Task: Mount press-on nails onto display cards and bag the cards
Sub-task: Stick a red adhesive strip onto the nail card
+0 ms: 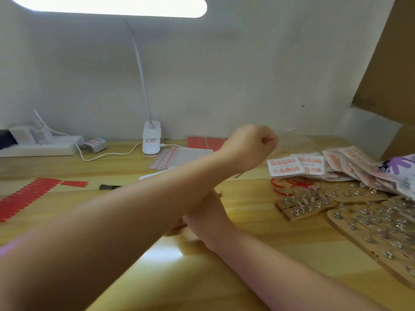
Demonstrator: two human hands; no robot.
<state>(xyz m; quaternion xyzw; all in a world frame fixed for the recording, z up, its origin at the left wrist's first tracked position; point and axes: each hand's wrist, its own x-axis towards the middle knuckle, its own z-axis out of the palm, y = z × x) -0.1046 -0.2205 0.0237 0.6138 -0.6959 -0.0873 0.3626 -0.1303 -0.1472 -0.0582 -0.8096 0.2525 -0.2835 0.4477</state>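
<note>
Crossed bare forearms fill the foreground over the glossy pale wooden table [258, 230]. Reaching right, the left hand [248, 147] has its fingers curled tight, apparently pinching a clear plastic bag [289, 140] above the white rounded cards of peach press-on nails [285, 167]. Bagging seems underway; next, a card must slide inside. The right hand [202, 217] is mostly hidden, so its fingers cannot be read.

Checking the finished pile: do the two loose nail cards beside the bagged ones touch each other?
Touching. The head view shows the front nail card overlapping the left edge of the rear nail card, no table visible between them.
</note>
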